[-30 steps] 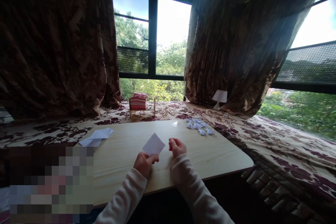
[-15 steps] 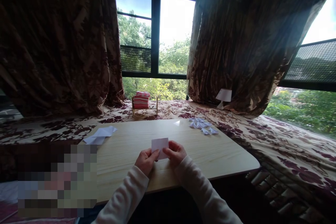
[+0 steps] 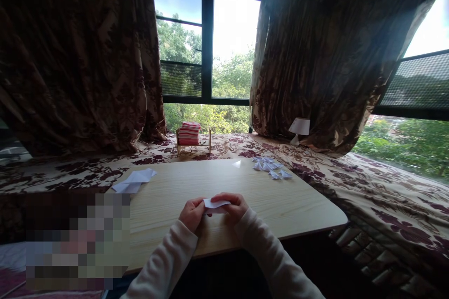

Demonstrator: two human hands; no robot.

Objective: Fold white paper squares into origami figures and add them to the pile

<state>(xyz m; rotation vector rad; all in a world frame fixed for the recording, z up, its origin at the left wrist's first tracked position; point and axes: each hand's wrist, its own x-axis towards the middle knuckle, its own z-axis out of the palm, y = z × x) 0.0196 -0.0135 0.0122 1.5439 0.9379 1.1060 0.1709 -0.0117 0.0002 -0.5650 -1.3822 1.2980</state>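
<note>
A small folded sheet of white paper [image 3: 214, 205] is held between both hands above the near part of the pale wooden table [image 3: 175, 187]. My left hand [image 3: 192, 214] pinches its left edge, fingers curled. On the other side my right hand [image 3: 237, 205] grips the paper, its fingers laid across the top of the right half. The paper is tilted, and its underside is mostly hidden. Loose white paper sheets [image 3: 135, 181] lie at the table's far left. Several small folded paper pieces [image 3: 268, 167] are grouped at the far right.
Behind the table, a small rack [image 3: 209, 141] holds a stack of red and white cloths [image 3: 189, 133]. A white lamp [image 3: 299, 127] stands on the flowered cover [image 3: 351, 173] to the right. Dark curtains [image 3: 298, 65] hang beside the windows. The lower left is pixelated.
The paper has tipped from facing me as a square to lying flatter. My right hand's fingers have moved over its top edge. My left hand stays in about the same place.
</note>
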